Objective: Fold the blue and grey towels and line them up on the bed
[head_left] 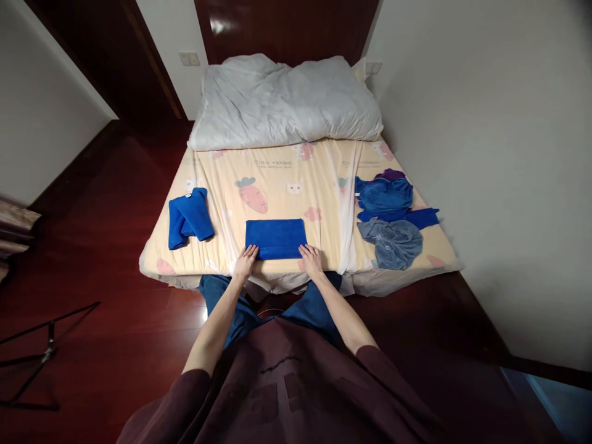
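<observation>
A blue towel [276,237], folded into a neat rectangle, lies on the bed in front of me. A crease runs along its near side. My left hand [246,259] holds the near left corner, fingertips over the cloth. At the near right corner, my right hand [311,258] has its fingers closed on the edge in the same way; both thumbs are mostly hidden. To the left is another blue cloth [189,217], folded loosely with a small white tag. On the right sits a heap of crumpled blue cloths [386,194], with a grey-blue towel [393,243] in front.
The bed [222,179] has a pale yellow sheet with carrot and rabbit prints. A bulky white quilt [287,102] lies across its far end. A wall [490,154] stands close on the right. Black tripod legs [49,351] stand on the floor at left.
</observation>
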The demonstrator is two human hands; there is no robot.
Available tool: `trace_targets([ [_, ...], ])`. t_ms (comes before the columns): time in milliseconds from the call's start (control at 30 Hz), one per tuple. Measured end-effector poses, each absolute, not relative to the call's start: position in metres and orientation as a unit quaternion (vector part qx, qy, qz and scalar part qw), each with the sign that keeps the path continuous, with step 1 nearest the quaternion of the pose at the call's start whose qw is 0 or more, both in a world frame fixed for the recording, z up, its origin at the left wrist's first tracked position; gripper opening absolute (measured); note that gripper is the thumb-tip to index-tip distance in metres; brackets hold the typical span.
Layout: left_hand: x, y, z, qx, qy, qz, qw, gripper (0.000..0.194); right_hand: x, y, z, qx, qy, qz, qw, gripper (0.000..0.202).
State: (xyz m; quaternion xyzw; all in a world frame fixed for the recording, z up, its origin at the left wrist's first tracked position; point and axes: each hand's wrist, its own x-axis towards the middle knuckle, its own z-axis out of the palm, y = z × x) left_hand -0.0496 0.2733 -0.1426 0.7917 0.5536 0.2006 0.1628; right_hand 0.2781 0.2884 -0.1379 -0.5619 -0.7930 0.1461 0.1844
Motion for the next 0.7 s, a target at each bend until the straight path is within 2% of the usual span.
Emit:
trace_targets([
  [267, -0.065, 0.253, -0.14, 0.791, 0.543, 0.203, 0.194, 0.061, 0.29, 0.272, -0.143, -0.55, -0.792, 0.162, 0.209, 0.05],
  [433, -0.075, 0.235, -0.145, 0.729, 0.554, 0.289, 0.279, 0.062, 0.305, 0.257, -0.154, -0.543, -0.741, 0.25, 0.307, 0.05],
  [567, -0.078, 0.238, -0.146, 0.651, 0.581, 0.378, 0.309, 0.043, 0.308, 0.267, -0.163, -0.573, -0.649, 0.314, 0.391, 0.043],
  [700, -0.082, 0.244, -0.151, 0.589, 0.616, 0.42, 0.312, 0.032, 0.309, 0.274, -0.168, -0.558, -0.602, 0.384, 0.423, 0.036],
])
